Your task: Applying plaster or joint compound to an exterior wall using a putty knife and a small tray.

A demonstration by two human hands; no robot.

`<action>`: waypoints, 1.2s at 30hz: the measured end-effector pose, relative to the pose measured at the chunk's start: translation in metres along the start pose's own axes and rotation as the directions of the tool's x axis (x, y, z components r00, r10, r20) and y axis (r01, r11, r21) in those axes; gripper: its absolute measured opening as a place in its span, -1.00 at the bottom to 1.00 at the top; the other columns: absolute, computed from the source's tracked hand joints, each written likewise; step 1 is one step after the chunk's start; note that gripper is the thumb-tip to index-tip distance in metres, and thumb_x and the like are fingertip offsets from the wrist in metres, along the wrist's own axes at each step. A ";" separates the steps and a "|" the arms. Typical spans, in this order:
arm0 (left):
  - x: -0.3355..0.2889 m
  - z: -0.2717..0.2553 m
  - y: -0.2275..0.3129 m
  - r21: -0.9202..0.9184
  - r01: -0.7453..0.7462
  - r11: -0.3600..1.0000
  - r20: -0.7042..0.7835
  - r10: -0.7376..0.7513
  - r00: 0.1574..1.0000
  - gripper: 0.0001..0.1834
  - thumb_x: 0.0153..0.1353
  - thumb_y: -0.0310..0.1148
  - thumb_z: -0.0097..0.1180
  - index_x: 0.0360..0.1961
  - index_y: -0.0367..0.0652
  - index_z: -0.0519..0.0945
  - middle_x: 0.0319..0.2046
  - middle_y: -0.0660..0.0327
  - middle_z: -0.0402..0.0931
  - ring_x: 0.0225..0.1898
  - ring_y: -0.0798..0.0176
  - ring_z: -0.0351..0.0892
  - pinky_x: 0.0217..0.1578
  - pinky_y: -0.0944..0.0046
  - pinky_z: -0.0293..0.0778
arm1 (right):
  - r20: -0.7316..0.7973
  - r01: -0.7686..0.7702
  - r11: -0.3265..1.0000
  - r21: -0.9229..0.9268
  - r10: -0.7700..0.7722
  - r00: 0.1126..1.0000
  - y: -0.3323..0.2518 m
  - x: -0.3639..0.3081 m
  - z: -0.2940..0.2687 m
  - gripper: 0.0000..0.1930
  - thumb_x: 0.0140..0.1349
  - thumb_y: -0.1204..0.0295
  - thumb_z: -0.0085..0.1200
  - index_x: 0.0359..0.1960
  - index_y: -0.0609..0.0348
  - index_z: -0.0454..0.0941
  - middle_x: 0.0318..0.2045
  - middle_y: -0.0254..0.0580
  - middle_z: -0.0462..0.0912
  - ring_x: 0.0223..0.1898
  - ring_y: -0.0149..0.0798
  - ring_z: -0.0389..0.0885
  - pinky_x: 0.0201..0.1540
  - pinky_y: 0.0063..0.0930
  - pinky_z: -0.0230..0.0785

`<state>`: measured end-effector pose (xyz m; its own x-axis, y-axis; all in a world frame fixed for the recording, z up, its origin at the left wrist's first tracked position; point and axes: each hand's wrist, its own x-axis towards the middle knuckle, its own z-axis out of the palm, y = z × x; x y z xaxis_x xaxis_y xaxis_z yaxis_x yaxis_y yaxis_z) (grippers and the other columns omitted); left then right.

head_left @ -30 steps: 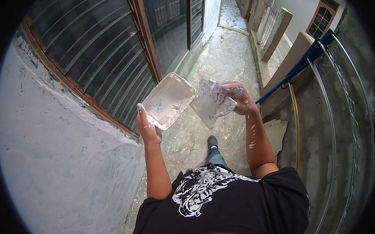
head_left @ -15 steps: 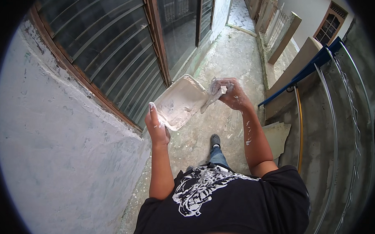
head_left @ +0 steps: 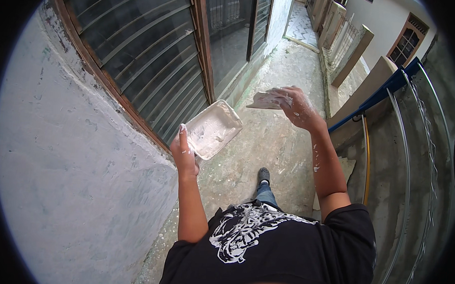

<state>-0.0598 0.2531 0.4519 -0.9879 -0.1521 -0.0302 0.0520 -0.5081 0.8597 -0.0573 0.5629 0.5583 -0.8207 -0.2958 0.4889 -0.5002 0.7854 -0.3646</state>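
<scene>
1. I see the left hand [head_left: 185, 154] closed around the near edge of a white rectangular tray [head_left: 214, 129], thumb up along its rim, holding it tilted with its open face toward the camera.
2. The tray's inside is smeared with white paste; it hangs in the air just in front of the louvred window [head_left: 140, 54] with its brown wooden frame [head_left: 203, 46].
3. The right hand [head_left: 296, 108] is raised higher and further out, fingers curled tight on a flat, pale, paste-coated scraper [head_left: 263, 100] held nearly level.
4. The scraper is apart from the tray, up and to its right, with open air between them.
5. White splashes dot the right forearm [head_left: 326, 168] and both hands.
6. To the left I have the grey plastered wall [head_left: 70, 186]; below lies the concrete walkway [head_left: 267, 143], where one dark shoe [head_left: 264, 174] shows.
7. At right, a blue rail [head_left: 384, 90] and curved metal bars [head_left: 427, 149] run along the edge.
</scene>
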 end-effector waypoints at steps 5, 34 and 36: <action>0.003 0.000 -0.002 0.103 0.042 0.994 0.022 -0.045 0.999 -0.59 0.31 -0.15 -0.02 -0.18 -0.40 0.52 -0.31 0.16 0.55 -0.31 0.35 0.55 -0.24 0.32 0.47 | 0.237 0.402 0.842 -0.359 -0.334 0.912 -0.042 0.042 0.022 -0.62 0.05 0.52 0.07 -0.02 0.00 0.55 -0.34 -0.27 0.61 -0.14 -0.23 0.55 0.05 -0.27 0.27; 0.020 -0.040 -0.016 0.037 0.122 0.992 -0.124 -0.117 0.985 -0.44 0.32 0.00 -0.08 -0.12 -0.41 0.50 -0.25 0.08 0.57 -0.28 0.22 0.64 -0.30 0.25 0.56 | 0.625 0.465 0.833 -0.299 -0.197 0.755 -0.032 0.083 0.127 -0.74 -0.01 0.36 0.14 -0.24 0.09 0.53 -0.32 -0.10 0.56 -0.16 -0.04 0.59 0.01 -0.10 0.33; 0.022 -0.039 -0.020 0.045 0.106 0.993 -0.162 -0.097 0.982 -0.45 0.33 -0.01 -0.08 -0.15 -0.44 0.50 -0.27 0.08 0.57 -0.30 0.23 0.63 -0.30 0.26 0.54 | 0.572 0.391 0.884 -0.254 -0.189 0.798 -0.024 0.077 0.126 -0.73 -0.01 0.37 0.13 -0.22 0.12 0.53 -0.31 -0.05 0.57 -0.16 0.00 0.59 -0.01 -0.11 0.36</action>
<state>-0.0771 0.2267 0.4143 -0.9514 -0.2375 -0.1962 -0.0597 -0.4826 0.8738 -0.1433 0.4530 0.5047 -0.7186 -0.6954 0.0058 -0.6934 0.7171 0.0704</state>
